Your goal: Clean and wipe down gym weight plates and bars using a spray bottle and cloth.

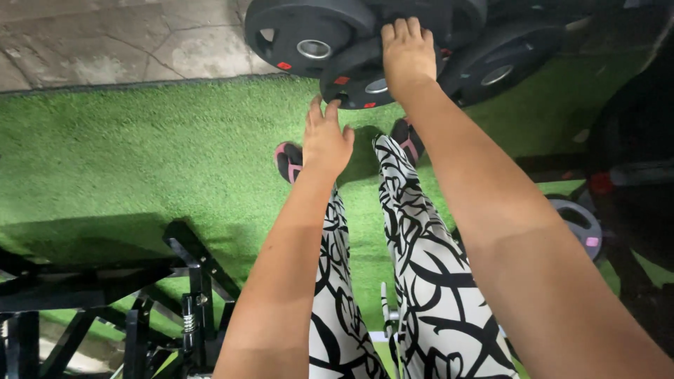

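Green turf (126,147) — black steel rack frame (105,295), grey plate (579,223).

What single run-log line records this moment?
right hand: on small black weight plate | left hand: open, reaching below it | plates: stacked upright | floor: green turf

Two hands (407,52) (326,140), two shoes (289,161) (407,137), one black rack (105,281), and apparently four black weight plates (309,35), the stack overlapping.

Single head-worn view, looking steeply down past the legs, close on both arms — artificial turf (126,154) below
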